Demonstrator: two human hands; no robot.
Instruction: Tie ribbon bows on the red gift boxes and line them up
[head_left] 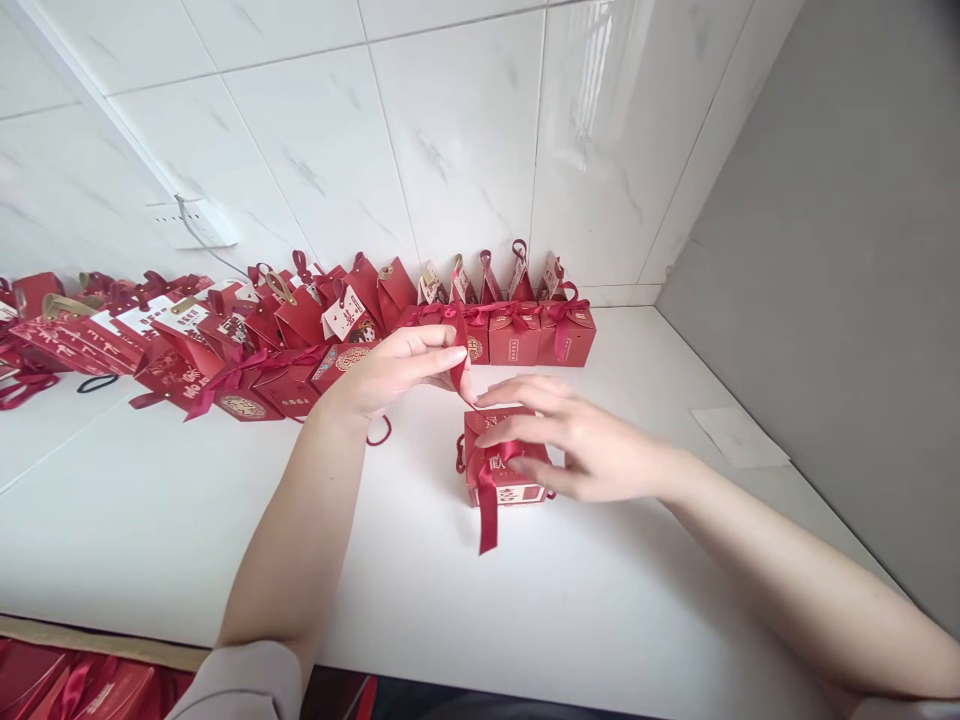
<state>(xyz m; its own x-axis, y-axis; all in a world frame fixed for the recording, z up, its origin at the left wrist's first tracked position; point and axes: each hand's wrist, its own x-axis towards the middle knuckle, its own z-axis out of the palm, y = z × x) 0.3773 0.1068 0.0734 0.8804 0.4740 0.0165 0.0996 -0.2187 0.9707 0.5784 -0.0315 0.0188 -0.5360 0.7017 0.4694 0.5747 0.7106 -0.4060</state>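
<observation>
A small red gift box (474, 428) with gold and white print sits on the white table in front of me. Pinched between the thumb and fingers of my left hand (409, 368) is a dark red ribbon (459, 350), raised above the box's far left side. My right hand (574, 435) reaches over the box from the right, its fingers apart and close to the ribbon on top. One ribbon end (488, 520) hangs down over the near side of the box. Part of the box top is hidden beneath my right fingers.
Several finished-looking red boxes with bows (514, 335) stand along the tiled wall. More red boxes (172, 350) crowd the left side. A white paper (739, 437) lies at the right, near a grey partition (840, 250). More boxes (82, 685) fill a carton at lower left.
</observation>
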